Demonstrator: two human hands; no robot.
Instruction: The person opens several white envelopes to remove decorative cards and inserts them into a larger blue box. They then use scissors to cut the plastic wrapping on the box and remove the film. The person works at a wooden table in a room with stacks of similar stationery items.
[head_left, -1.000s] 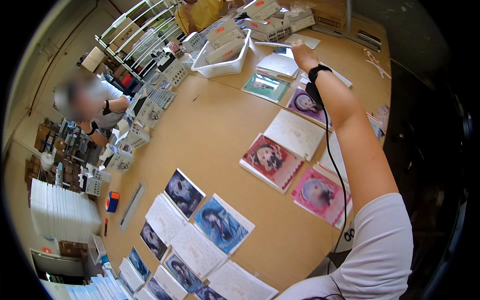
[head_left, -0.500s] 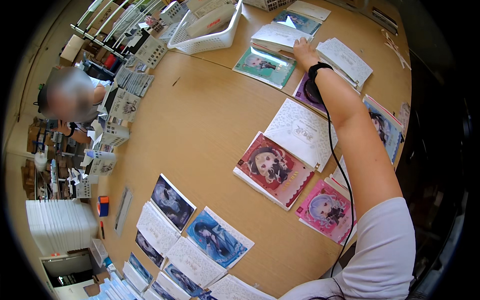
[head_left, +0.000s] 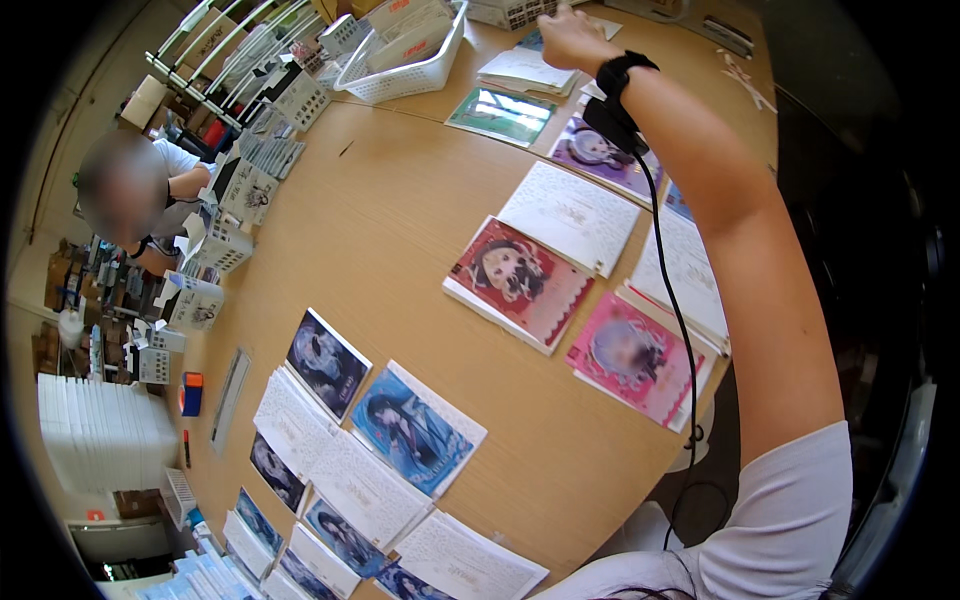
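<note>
My right hand (head_left: 574, 40) is stretched out to the far edge of the table, its fingers curled in. Whatever they may hold is hidden. Below the hand lies a stack of white patterned booklets (head_left: 530, 68), with a shiny green illustrated card pack (head_left: 503, 117) beside it. A purple character card (head_left: 598, 152) lies near the black wristband. Closer in are a white patterned booklet (head_left: 570, 215), a red character card pack (head_left: 518, 280) and a pink character card pack (head_left: 635, 355). My left hand is out of view.
A white plastic basket (head_left: 405, 82) stands at the far left. Rows of blue illustrated cards (head_left: 415, 428) and white booklets (head_left: 375, 490) cover the near left. A tape roll (head_left: 190, 394) lies by the left edge. A black cable (head_left: 668, 290) hangs from my wrist. Another person sits beyond open boxes (head_left: 245, 190).
My right hand has moved farther out, away from beside the white booklets and past them. The purple card shows more fully. The whole view has shifted somewhat.
</note>
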